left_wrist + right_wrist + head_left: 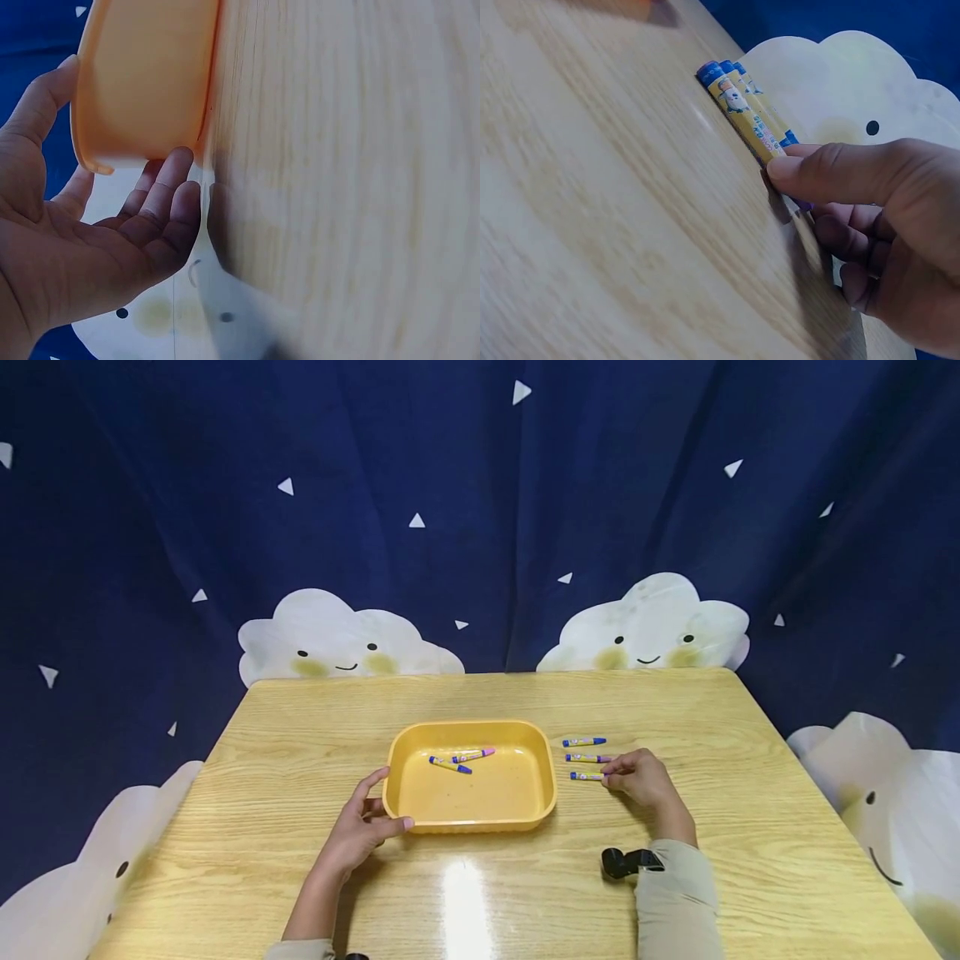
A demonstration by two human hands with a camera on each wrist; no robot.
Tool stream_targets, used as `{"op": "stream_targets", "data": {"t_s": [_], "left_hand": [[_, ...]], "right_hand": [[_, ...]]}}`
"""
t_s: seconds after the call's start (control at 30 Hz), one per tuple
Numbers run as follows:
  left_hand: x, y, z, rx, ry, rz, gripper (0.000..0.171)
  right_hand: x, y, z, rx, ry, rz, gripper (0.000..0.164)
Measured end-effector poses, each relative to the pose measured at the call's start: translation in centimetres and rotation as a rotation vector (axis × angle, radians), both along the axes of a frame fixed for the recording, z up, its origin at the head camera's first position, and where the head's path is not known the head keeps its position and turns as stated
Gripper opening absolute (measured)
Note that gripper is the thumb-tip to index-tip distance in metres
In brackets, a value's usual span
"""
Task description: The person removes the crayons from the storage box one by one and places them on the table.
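My left hand (358, 833) holds the left front corner of a yellow plastic tray (480, 825), its thumb over the front rim. In the left wrist view the fingers (177, 166) lie against the tray's outer wall (150, 90). Inside the tray are a blue crayon (451, 766) and a pink crayon (472, 756), both in yellow wrappers. Right of the tray, my right hand (647, 781) pinches the right end of a yellow-wrapped crayon (585, 776) lying on the table; its coloured tip is mostly hidden. Beyond it lie a purple crayon (587, 758) and a blue crayon (583, 742), roughly parallel.
The wooden table (300, 727) carries the tray and crayons. Behind it hangs a dark blue curtain (465, 460) with white triangles. White smiling cloud shapes (330, 639) stand along the table's edges.
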State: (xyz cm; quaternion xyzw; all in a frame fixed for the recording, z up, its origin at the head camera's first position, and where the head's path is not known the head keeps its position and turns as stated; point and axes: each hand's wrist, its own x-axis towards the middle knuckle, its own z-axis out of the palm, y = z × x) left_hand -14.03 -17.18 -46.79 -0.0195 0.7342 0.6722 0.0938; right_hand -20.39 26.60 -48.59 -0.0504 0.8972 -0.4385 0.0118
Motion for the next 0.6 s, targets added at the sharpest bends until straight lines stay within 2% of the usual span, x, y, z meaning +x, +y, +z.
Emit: {"op": "stream_targets", "data": {"t_s": [0.13, 0.3, 0.5, 0.6], "left_hand": [[0.0, 0.0, 0.0, 0.014, -0.003, -0.003, 0.086], [0.0, 0.1, 0.0, 0.005, -0.005, 0.001, 0.085], [0.0, 0.1, 0.0, -0.012, 0.003, 0.006, 0.084], [0.0, 0.0, 0.0, -0.007, 0.002, 0.007, 0.084]], "right_hand": [[-0.2, 0.0, -0.2, 0.038, -0.001, -0.001, 0.004], [0.0, -0.1, 0.0, 0.029, -0.036, -0.014, 0.008], [0.9, -0.7, 1.8, 0.054, -0.112, -0.046, 0.027], [1.4, -0.9, 3.0, 0.090, -0.146, -0.028, 0.034]]}}
